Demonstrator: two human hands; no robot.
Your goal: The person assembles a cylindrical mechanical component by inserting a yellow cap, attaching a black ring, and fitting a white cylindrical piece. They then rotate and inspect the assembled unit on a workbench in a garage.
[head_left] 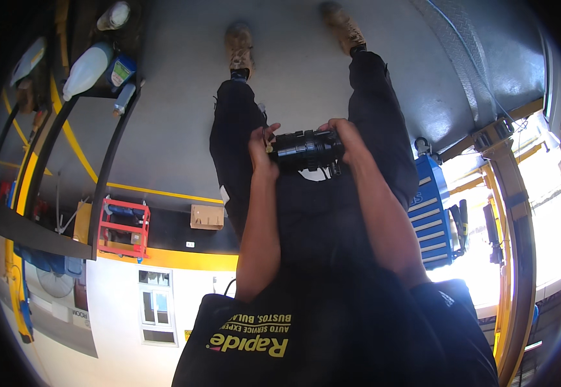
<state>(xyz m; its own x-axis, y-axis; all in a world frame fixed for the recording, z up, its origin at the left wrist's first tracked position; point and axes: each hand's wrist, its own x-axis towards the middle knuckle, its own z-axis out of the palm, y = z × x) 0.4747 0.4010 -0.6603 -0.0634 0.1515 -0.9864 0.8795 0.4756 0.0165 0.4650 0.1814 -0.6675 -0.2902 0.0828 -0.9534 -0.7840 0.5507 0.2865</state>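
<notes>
Between my two hands, in front of my legs, a black cylindrical car part (pixel 306 148) lies sideways. Shiny metal bands and ridges run around it, and a small stub sticks out near its lower right; its exact kind is unclear. My left hand (pixel 261 149) is closed around the left end, with the thumb and a finger showing at the edge. Gripping the right end is my right hand (pixel 350 140), fingers bent over its top. My palms hide both ends of the part.
To the left, a dark rack (pixel 109 155) carries a white jug (pixel 89 69) and a blue container (pixel 121 69). A red cart (pixel 123 244) and a cardboard box (pixel 207 217) stand by the wall. At right are a blue tool cabinet (pixel 430 213) and a lift post (pixel 516 226).
</notes>
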